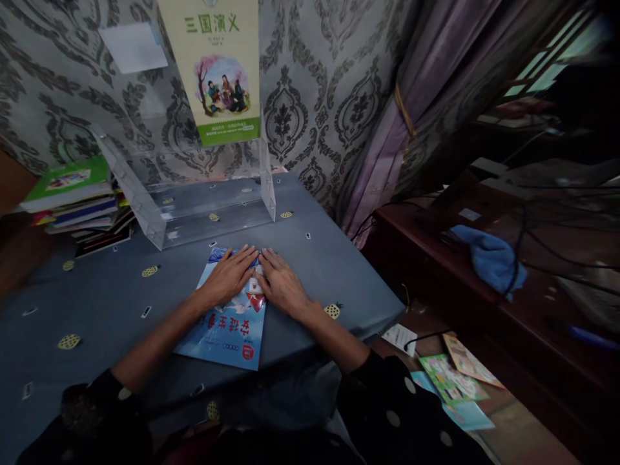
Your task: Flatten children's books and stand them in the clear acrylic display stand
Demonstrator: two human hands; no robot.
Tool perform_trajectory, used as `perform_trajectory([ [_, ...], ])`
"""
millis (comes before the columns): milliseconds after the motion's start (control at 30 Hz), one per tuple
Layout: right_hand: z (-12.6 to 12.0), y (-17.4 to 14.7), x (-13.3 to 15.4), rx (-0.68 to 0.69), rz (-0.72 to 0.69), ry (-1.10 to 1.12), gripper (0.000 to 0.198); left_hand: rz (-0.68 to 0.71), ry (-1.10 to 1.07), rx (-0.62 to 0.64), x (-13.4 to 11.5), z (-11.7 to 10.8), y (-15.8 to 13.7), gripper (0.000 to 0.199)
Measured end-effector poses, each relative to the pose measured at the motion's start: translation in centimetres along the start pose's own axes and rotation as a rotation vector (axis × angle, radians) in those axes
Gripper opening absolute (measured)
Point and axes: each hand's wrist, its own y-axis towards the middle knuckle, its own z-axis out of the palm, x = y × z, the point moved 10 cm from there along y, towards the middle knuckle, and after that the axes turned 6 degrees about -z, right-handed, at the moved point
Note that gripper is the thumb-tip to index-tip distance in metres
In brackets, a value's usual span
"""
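A blue picture book [220, 336] lies closed on the patterned blue-grey tablecloth [121, 284], its cover print upside down to me. My left hand [230, 274] rests flat across the upper part of its cover, fingers stretched out. Beside it my right hand [281, 281] lies on the book's upper right edge, fingers also extended. The fingertips of both hands nearly meet near the top of the book. Neither hand grips anything. Behind the hands stands a clear acrylic rack [217, 226], with an upright Chinese-titled book [223, 71] at its back.
A stack of books [82, 200] sits at the table's left. Right of the table are a purple curtain [387, 142] and a dark red cabinet [436, 258] with cables and a blue cloth [489, 258]. Several booklets [455, 378] lie on the floor below.
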Motion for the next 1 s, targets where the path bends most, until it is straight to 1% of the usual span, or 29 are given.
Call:
perform_trajectory([
  [167, -0.6, -1.2, 0.8, -0.036, 0.047, -0.072, 0.048, -0.019, 0.012, -0.022, -0.2, -0.2, -0.1, 0.049],
  [267, -0.5, -1.6, 1.3, -0.02, 0.038, -0.071, 0.049, -0.023, 0.02, -0.04, -0.3, -0.4, -0.2, 0.049],
  [333, -0.1, -1.2, 1.4, -0.007, 0.021, -0.052, 0.048, -0.045, 0.029, -0.051, -0.1, -0.4, -0.2, 0.049],
  [467, 0.9, 1.3, 1.1, 0.03, -0.073, 0.0, 0.045, -0.158, 0.063, -0.094, 1.5, -0.8, -0.2, 0.048],
  [600, 2.4, 5.2, 1.3, 0.132, -0.209, 0.063, 0.043, -0.287, 0.112, -0.148, 4.0, -1.6, -0.8, 0.047],
  [700, 3.1, 7.9, 2.2, 0.21, -0.331, 0.143, 0.04, -0.326, 0.133, -0.159, 5.6, -2.0, -1.4, 0.047],
  [767, 3.4, 9.2, 2.8, 0.256, -0.391, 0.194, 0.038, -0.332, 0.131, -0.151, 6.4, -2.1, -1.7, 0.049],
  [867, 3.5, 9.9, 3.2, 0.264, -0.39, 0.227, 0.036, -0.32, 0.096, -0.129, 7.2, -2.0, -1.9, 0.052],
  [933, 3.2, 9.5, 3.2, 0.223, -0.352, 0.223, 0.035, -0.301, 0.07, -0.117, 7.5, -1.9, -1.9, 0.054],
  [1000, 3.0, 8.4, 3.1, 0.179, -0.308, 0.211, 0.034, -0.286, 0.054, -0.108, 7.5, -1.8, -1.9, 0.054],
])
